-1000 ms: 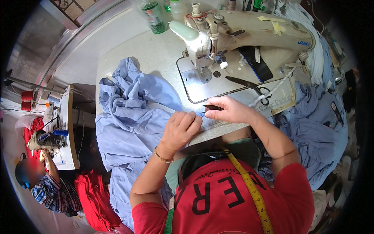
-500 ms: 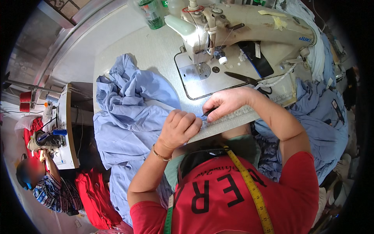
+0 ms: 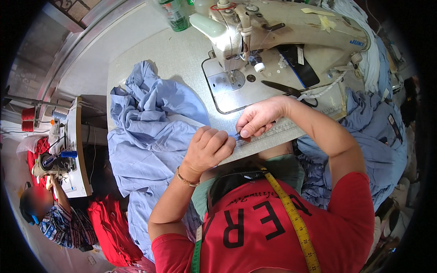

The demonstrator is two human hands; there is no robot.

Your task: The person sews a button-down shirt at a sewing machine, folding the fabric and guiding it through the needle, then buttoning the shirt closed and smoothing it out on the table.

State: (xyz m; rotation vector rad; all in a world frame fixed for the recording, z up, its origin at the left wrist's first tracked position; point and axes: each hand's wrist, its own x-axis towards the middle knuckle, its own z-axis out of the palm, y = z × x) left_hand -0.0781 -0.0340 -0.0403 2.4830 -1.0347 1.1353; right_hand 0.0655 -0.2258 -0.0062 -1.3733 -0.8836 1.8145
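At the table's near edge [image 3: 273, 132], both hands' fingers [image 3: 255, 129] pinch a blue fabric piece [image 3: 237, 135], bare tabletop beyond.

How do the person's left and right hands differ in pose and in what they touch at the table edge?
The left hand is curled into a loose fist, knuckles up, beside the heaped light blue fabric; the right hand reaches flatter, fingertips pinching downward. The left wrist wears a thin bracelet; the right wrist is bare. Both meet at a small blue piece on the sewing table edge.

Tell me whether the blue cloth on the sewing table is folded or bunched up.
Bunched up. The blue cloth lies in crumpled heaps and spills over the table edge, with no flat folds showing.
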